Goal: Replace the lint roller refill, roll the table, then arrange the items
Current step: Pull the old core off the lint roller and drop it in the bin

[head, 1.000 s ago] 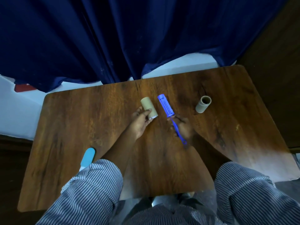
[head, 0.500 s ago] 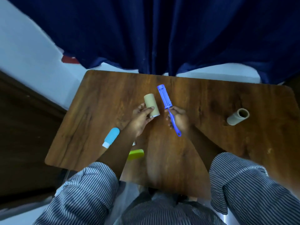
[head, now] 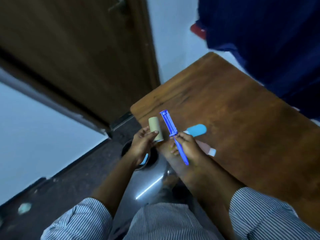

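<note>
Bare roller and spent tube, held off the table's near corner

Left hand (head: 141, 146) grips the unmarked cardboard tube (head: 155, 129); right hand (head: 186, 146) clasps the blue roller handle (head: 173, 134), spindle bare, above the wooden table (head: 233, 110). No writing is readable.

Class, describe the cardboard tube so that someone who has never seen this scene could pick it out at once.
Start at the wooden table and go to its near-left corner, where two hands are raised. The left hand holds the tube, beside the blue handle in the right hand. It is the only plain tan cylinder; everything near it is blue.
</note>
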Available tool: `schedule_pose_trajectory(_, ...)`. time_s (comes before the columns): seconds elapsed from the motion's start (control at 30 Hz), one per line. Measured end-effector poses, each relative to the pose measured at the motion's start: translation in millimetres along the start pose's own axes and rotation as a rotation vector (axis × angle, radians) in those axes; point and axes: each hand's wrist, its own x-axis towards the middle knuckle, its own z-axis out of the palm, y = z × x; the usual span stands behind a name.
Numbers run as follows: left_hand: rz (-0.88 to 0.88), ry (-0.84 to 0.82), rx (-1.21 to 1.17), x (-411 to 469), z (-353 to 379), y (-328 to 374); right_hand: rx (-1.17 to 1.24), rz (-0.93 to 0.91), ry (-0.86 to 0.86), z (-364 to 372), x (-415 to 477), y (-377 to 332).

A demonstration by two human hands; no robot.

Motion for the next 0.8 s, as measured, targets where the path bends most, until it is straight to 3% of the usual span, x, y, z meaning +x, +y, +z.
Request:
schedule_pose_trajectory(0.2, -0.051, 0.231, -0.013, 11.0, -92.7, -37.6, -0.199, 0.143, -0.173, 85.3, 31.8, 36.8)
schedule_pose_trajectory(0.43, -0.206, 0.343, 0.06, 61.8, -150.7, -63.8, -0.417, 0.345, -0.196, 130.9, 84.3, 66.3)
schedule_pose_trajectory(0.6, -0.281, 0.337, 0.208, 96.5, -173.4, -58.7, -0.621, 0.339, -0.202, 139.2, 111.2, 76.5)
schedule_pose_trajectory(0.7, -0.312, 0.352, 0.216, 102.1, -177.8, -53.5, -0.507, 0.389, -0.214, 137.1, 108.6, 75.5)
schedule_pose_trajectory(0.8, -0.273, 0.413, 0.21, 102.8, -178.2, -51.6, -0.444, 0.288, -0.255, 129.8, 98.1, 65.1)
